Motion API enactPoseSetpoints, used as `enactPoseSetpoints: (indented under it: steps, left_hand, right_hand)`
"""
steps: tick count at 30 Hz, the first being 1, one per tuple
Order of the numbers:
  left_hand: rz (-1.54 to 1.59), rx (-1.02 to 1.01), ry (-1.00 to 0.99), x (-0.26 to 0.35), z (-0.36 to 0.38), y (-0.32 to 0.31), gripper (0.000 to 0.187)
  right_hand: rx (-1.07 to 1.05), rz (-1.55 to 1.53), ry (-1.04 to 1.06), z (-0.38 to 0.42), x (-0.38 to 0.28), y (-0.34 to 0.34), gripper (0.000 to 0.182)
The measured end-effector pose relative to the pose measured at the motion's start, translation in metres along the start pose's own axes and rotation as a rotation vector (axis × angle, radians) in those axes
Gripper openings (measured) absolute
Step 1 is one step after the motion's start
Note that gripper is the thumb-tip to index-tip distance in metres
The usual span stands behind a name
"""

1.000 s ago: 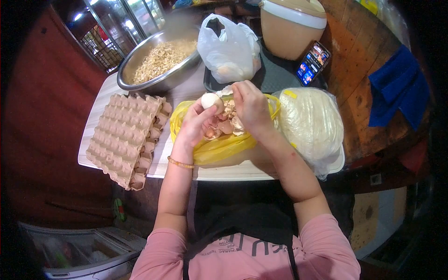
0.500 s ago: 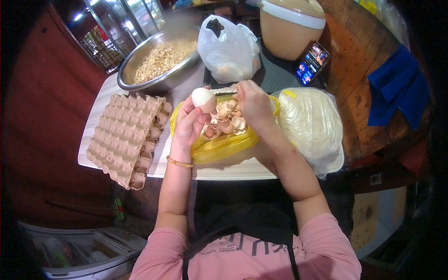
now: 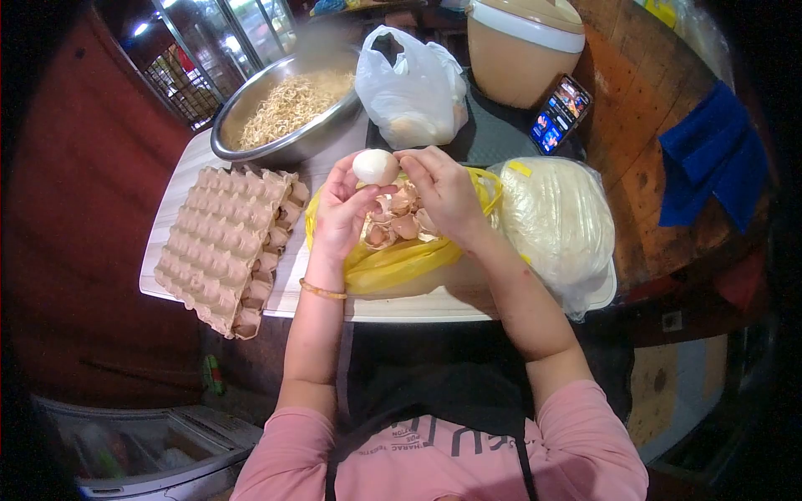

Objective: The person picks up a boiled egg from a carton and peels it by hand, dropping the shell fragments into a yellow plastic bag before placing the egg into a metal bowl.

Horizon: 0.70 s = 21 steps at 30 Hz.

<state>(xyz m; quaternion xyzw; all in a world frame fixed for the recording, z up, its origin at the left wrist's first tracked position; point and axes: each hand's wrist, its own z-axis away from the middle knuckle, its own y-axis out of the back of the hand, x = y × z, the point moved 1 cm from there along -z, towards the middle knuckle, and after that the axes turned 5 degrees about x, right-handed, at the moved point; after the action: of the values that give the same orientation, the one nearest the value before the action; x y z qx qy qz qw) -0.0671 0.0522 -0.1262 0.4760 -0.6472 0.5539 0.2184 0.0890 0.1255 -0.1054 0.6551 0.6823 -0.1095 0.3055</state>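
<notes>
A boiled egg (image 3: 375,167) rests in the fingers of my left hand (image 3: 341,207), which is closed around it. Its upper left is smooth white; the lower right looks browner, like shell. My right hand (image 3: 447,190) is closed in a pinch against the egg's right side. Whatever lies between those fingertips is hidden. Below both hands, a yellow plastic bag (image 3: 393,271) lies open with broken eggshells (image 3: 404,225) inside.
Stacked egg cartons (image 3: 221,242) stand at left. Behind are a metal bowl (image 3: 230,146) of pale noodle-like strands and a white plastic bag (image 3: 409,96). A wrapped pale bundle (image 3: 555,217), a phone (image 3: 561,115), a beige bucket (image 3: 522,63) and a blue cloth (image 3: 714,159) are at right.
My right hand has moved left and down from above the shells to the egg. My left hand has turned and shifted the egg slightly right and up.
</notes>
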Motion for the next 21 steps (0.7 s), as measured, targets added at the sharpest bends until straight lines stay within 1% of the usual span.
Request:
enactPoseSetpoints:
  steps: [1,2,3,4,5,6,7,8,9,10,11,13,17,21]
  left_hand:
    - [-0.091,0.037,-0.018,-0.001,0.0,-0.002,0.05]
    - [-0.091,0.038,-0.017,-0.004,0.0,-0.002,0.05]
    - [-0.157,0.051,-0.029,-0.008,-0.001,-0.002,0.052]
    - [-0.223,0.064,-0.042,-0.01,-0.001,-0.003,0.054]
    - [-0.223,0.063,-0.042,-0.011,-0.001,-0.003,0.054]
    - [-0.287,0.051,-0.039,-0.011,-0.001,-0.004,0.054]
    - [-0.352,0.04,-0.036,-0.01,-0.001,-0.006,0.055]
    - [-0.351,0.039,-0.036,-0.009,0.0,-0.007,0.055]
    - [-0.388,0.021,-0.015,-0.007,0.0,-0.01,0.053]
    - [-0.425,0.003,0.006,-0.006,0.001,-0.011,0.05]
    - [-0.425,0.003,0.005,-0.006,0.0,-0.011,0.05]
    - [-0.254,0.011,0.022,-0.007,0.0,-0.011,0.044]
    - [-0.228,0.045,0.032,-0.008,0.0,-0.009,0.039]
    - [-0.325,0.055,0.008,-0.01,-0.001,-0.007,0.034]
  right_hand:
    - [-0.013,-0.135,-0.127,0.001,-0.002,-0.001,0.024]
    - [-0.025,-0.27,-0.255,0.003,-0.004,-0.002,0.026]
    - [-0.024,-0.269,-0.257,0.003,-0.007,-0.002,0.026]
    - [-0.081,-0.291,-0.358,0.004,-0.01,-0.003,0.028]
    - [-0.139,-0.313,-0.458,0.004,-0.011,-0.004,0.029]
    - [-0.139,-0.313,-0.458,0.006,-0.008,-0.005,0.029]
    - [-0.114,-0.255,-0.386,0.007,-0.003,-0.008,0.029]
    - [-0.089,-0.196,-0.315,0.009,0.001,-0.01,0.03]
    - [-0.088,-0.195,-0.315,0.011,0.005,-0.011,0.03]
    - [-0.057,-0.148,-0.263,0.011,0.005,-0.012,0.029]
    - [-0.026,-0.102,-0.211,0.011,0.005,-0.013,0.029]
    - [-0.034,-0.071,-0.178,0.01,0.003,-0.013,0.028]
    - [-0.081,0.021,-0.085,0.014,0.003,-0.015,0.025]
    - [-0.084,0.095,-0.024,0.016,0.006,-0.017,0.022]
